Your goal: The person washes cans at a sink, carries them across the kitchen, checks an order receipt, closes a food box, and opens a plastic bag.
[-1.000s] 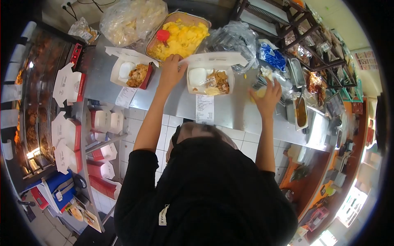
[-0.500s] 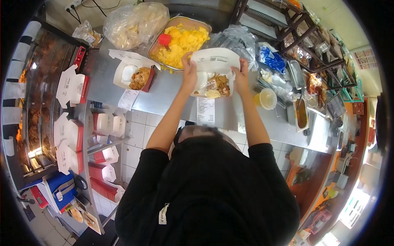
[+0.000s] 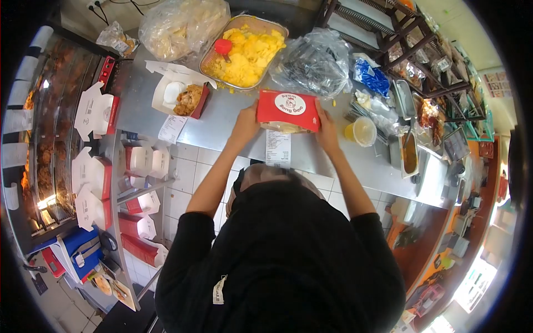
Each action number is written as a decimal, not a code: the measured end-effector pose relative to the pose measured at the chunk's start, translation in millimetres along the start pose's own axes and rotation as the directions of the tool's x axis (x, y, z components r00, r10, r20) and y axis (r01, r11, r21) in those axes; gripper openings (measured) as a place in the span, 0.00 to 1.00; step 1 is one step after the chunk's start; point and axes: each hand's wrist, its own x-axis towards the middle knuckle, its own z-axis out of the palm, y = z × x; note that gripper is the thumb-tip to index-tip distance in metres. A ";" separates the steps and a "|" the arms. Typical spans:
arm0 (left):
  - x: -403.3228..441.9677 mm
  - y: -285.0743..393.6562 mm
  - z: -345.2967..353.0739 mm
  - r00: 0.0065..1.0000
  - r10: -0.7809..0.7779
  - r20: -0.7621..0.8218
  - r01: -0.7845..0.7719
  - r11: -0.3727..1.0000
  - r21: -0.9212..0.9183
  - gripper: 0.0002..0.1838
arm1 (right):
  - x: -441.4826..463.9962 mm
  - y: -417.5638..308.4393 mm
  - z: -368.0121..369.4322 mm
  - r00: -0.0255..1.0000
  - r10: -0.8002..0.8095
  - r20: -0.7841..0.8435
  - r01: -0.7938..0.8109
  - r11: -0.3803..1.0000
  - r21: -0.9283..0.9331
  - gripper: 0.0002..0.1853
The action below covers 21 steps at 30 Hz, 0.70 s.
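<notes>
A red and white takeaway box stands on the steel counter in front of me, its red lid folded over the top. My left hand grips its left side, and my right hand holds the right side. Under the lid's front edge a gap shows, with the contents mostly hidden. A printed receipt hangs down just below the box. To the left sits a second, open takeaway box with white rice and fried chicken in it; another receipt lies at its front.
Behind the box are a metal tray of yellow food with a red scoop, and plastic bags. At right stand a plastic tub and a metal sauce container. Open boxes line the left, beside a heated display.
The lid, upright before with chicken and rice showing, is now folded down over the box. Both hands have moved down from the lid to the box's sides.
</notes>
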 end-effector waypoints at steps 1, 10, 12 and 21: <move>0.7 -2.9 5.1 0.999 0.019 -0.032 -0.022 0.994 -0.109 0.24 | -1.2 -9.5 7.0 0.993 0.080 -0.082 -0.066 0.985 0.158 0.37; 7.2 20.5 -22.2 0.980 -0.104 0.171 0.128 0.983 -0.135 0.34 | 14.4 -32.9 -14.2 0.813 0.577 0.076 -0.522 0.665 0.534 0.20; 5.0 5.6 -11.8 0.988 -0.026 0.154 0.049 0.989 -0.142 0.35 | 10.1 -40.3 -16.2 0.780 0.611 0.134 -0.530 0.531 0.661 0.22; -6.2 7.5 -36.6 0.920 0.284 0.271 -0.355 0.896 0.265 0.47 | -34.6 -27.6 5.1 0.987 0.059 0.146 -0.115 0.903 0.414 0.57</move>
